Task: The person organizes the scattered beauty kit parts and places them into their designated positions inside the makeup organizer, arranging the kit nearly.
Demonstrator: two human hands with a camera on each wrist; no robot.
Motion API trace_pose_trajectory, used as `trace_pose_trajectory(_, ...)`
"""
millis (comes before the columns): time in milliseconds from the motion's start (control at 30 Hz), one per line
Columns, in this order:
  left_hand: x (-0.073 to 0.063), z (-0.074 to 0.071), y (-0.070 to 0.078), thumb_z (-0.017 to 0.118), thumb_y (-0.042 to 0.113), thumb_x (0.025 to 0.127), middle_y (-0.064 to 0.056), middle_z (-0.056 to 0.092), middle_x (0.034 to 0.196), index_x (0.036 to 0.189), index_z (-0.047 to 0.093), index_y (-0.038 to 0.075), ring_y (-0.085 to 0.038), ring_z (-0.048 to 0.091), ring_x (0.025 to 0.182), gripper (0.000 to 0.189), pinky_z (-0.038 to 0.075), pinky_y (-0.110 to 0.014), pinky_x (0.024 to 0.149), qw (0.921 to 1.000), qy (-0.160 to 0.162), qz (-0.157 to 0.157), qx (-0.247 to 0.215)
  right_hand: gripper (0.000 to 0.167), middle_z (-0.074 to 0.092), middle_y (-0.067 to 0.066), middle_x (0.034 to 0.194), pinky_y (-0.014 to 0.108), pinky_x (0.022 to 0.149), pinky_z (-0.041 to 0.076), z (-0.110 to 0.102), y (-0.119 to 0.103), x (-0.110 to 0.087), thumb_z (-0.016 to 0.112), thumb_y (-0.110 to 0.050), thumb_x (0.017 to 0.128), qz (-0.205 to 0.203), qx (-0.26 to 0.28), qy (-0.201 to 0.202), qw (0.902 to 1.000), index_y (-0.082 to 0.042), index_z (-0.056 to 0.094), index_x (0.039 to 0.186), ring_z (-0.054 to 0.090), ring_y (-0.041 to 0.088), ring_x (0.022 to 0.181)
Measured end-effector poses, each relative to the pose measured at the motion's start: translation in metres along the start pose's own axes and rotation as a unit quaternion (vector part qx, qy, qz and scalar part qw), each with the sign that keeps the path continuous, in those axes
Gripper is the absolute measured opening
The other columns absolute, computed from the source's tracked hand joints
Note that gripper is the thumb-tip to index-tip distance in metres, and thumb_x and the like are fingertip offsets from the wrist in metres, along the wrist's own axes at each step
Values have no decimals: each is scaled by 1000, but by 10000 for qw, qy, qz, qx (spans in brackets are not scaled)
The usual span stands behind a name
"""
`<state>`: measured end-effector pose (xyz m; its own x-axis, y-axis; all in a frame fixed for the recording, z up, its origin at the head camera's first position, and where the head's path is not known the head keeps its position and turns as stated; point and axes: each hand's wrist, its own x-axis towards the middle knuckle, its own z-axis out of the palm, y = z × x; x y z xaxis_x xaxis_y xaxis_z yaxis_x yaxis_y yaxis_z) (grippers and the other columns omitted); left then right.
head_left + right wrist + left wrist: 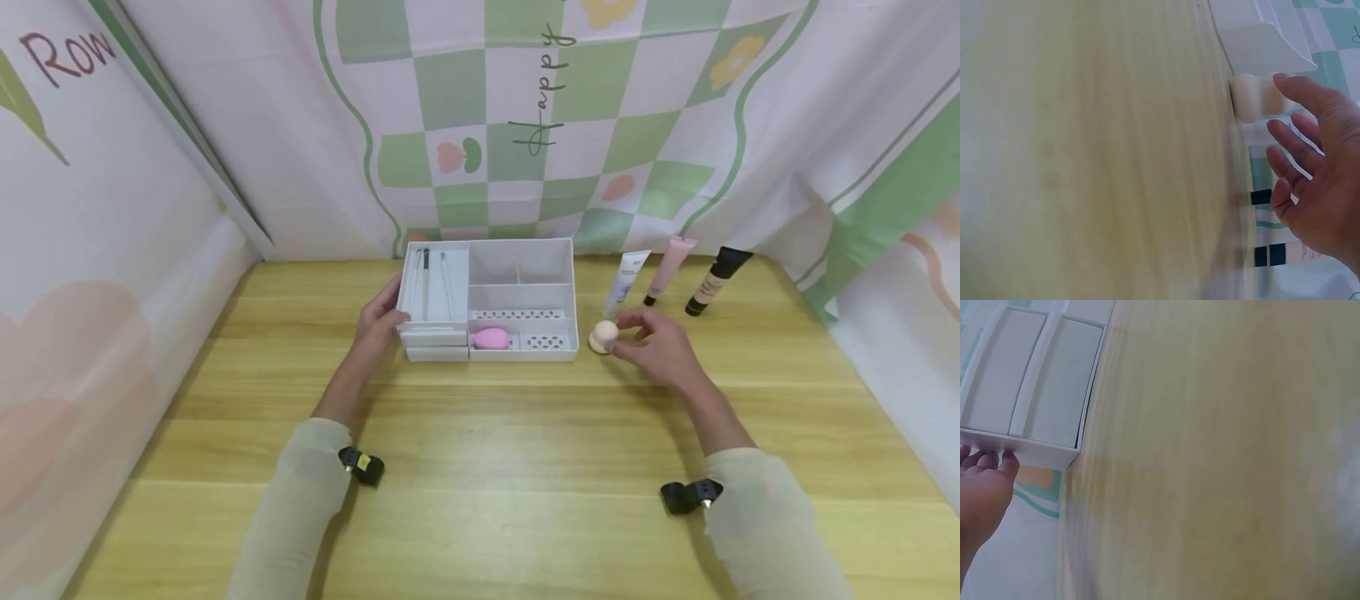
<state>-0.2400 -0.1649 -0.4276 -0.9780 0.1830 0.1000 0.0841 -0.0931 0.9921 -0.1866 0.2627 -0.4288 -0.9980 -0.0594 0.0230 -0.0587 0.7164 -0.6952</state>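
A white makeup organizer (522, 283) stands near the back of the table. My left hand (375, 329) rests against its left side, fingertips touching the side wall. Slim brushes (426, 283) lie in its left top compartment, above two small drawers (1063, 381). A pink makeup sponge (491, 338) sits in a front compartment. To the right of the organizer a beige gourd-shaped makeup sponge (603, 336) stands upright. My right hand (660, 346) is at this sponge, thumb and fingers apart, the thumb against or just beside it; contact is hard to tell.
Behind the right hand stand a white tube (626, 282), a pink tube (670, 269) and a black-capped beige tube (716, 281), in a row. A patterned cloth (517, 100) hangs behind the wooden table (480, 475). Each wrist carries a small black camera.
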Motion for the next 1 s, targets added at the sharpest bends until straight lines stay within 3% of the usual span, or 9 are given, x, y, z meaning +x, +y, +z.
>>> trace_pose_trajectory(433,1,-1,-1,46,-6,90,-12,24,170,159,28,3,-27,26,157,72,24,-45,130,10000,-46,54,-29,50,62,23,129,36,91,47,13,4,7,76,-19,89,194,347,33,9992,0,56,130,54,36,115)
trace_pose_trajectory(1000,-1,-1,0,47,-5,90,-11,25,170,160,28,4,-27,26,158,72,25,-44,130,10000,-14,39,61,44,62,22,123,31,87,46,14,2,8,75,-12,88,74,421,171,9989,1,57,127,56,34,112)
